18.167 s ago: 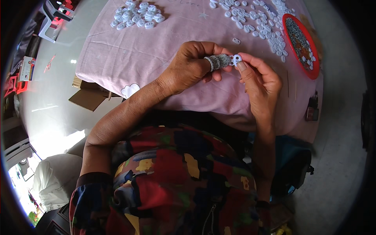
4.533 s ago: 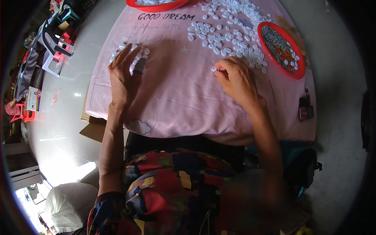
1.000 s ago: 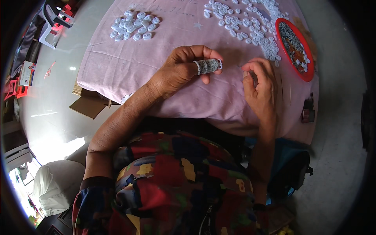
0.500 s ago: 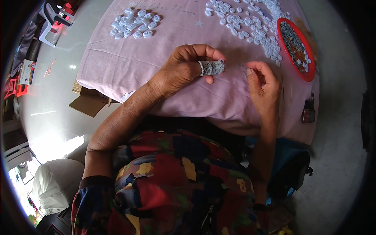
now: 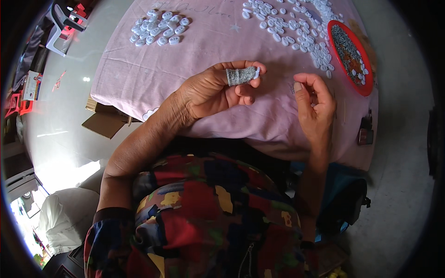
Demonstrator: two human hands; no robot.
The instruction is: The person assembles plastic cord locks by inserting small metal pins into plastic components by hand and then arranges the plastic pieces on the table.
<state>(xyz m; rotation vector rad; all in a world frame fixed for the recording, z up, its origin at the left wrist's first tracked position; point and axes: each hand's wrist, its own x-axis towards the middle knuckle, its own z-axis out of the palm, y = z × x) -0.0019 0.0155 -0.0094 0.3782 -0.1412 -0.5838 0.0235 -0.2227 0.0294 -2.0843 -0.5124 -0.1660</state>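
Observation:
My left hand (image 5: pixel 211 90) is raised over the near part of the pink cloth. A grey knitted sleeve (image 5: pixel 240 77) covers its thumb. Pinched between that thumb and the index finger is a small white plastic piece (image 5: pixel 257 72), mostly hidden by the fingers. To its right, apart from it, my right hand (image 5: pixel 315 99) has thumb and index finger pressed together. Whatever lies between those tips is too small to name. A red plate (image 5: pixel 332 41) beyond the right hand holds many small grey metal pieces (image 5: pixel 344 44) and a few white ones.
Many loose white pieces (image 5: pixel 301 34) are spread at the far right of the pink cloth (image 5: pixel 208 46). A cluster of white pieces (image 5: pixel 158 28) lies at the far left. A small dark object (image 5: pixel 365 136) rests near the right edge. An open cardboard box (image 5: pixel 104 121) stands beside the table's left.
My left hand has turned and drawn slightly left, so the white piece at its fingertips now shows. The right hand has shifted slightly right, its fingertips still together.

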